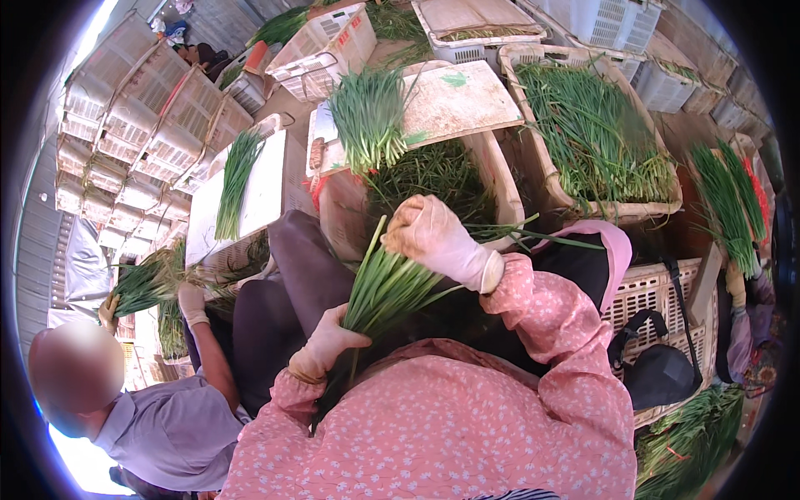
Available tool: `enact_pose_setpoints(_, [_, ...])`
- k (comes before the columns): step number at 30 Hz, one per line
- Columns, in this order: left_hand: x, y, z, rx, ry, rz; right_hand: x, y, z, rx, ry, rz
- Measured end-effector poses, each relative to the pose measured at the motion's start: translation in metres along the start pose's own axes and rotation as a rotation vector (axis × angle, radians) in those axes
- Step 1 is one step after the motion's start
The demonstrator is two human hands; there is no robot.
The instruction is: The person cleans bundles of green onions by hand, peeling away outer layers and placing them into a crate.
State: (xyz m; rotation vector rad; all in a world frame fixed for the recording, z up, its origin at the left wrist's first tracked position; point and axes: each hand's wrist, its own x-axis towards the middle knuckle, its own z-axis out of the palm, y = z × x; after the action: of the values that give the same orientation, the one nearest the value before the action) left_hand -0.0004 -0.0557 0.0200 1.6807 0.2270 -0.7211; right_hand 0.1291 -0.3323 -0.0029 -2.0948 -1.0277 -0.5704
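My left hand (330,342), in a pale glove, grips a bunch of green garlic chives (390,287) over my lap. Its stems fan up and to the right, towards my right hand (431,237). That gloved hand is curled tight just above the bunch, its palm side soiled. A few loose chive blades (531,235) stick out to the right from behind it and appear held in it; the grip itself is hidden. In front stands a crate (509,181) of loose, darker leaves (431,181). A board (469,103) across its far side carries a neat chive bundle (369,115).
A full chive crate (600,131) stands at right. Left is a white board (206,212) with another bundle (239,187). A co-worker (169,425) sits close on my left, handling chives. Stacked crates (150,112) rise behind. A black bag (662,375) rests on a crate at right.
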Motion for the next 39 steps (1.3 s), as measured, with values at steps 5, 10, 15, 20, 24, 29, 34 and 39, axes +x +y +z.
enact_pose_setpoints(5, [-0.003, 0.013, 0.003, -0.102, -0.014, 0.0, -0.009, 0.059, -0.015, -0.148, 0.031, 0.623])
enact_pose_setpoints(10, [-0.015, 0.03, -0.003, -0.257, 0.013, 0.042, -0.029, 0.104, -0.057, -0.312, -0.038, 0.962])
enact_pose_setpoints(15, [-0.024, 0.038, -0.004, -0.394, 0.092, 0.105, -0.03, 0.081, -0.057, -0.079, -0.185, 0.933])
enact_pose_setpoints(20, [-0.023, 0.032, -0.014, -0.462, 0.08, 0.146, -0.018, 0.062, -0.028, 0.773, -0.207, 0.837])
enact_pose_setpoints(24, [-0.023, 0.035, -0.008, -0.444, 0.087, 0.128, -0.008, 0.035, -0.021, 0.886, -0.098, 0.803])
enact_pose_setpoints(29, [-0.022, 0.046, 0.01, -0.393, 0.106, 0.125, -0.021, 0.052, 0.004, 0.863, -0.118, 0.64])
enact_pose_setpoints(34, [-0.021, 0.043, 0.009, -0.382, 0.113, 0.115, -0.017, 0.045, -0.005, 1.116, -0.25, 0.73])
enact_pose_setpoints(39, [-0.02, 0.041, 0.005, -0.357, 0.089, 0.114, -0.025, 0.057, 0.01, 1.002, -0.186, 0.637])
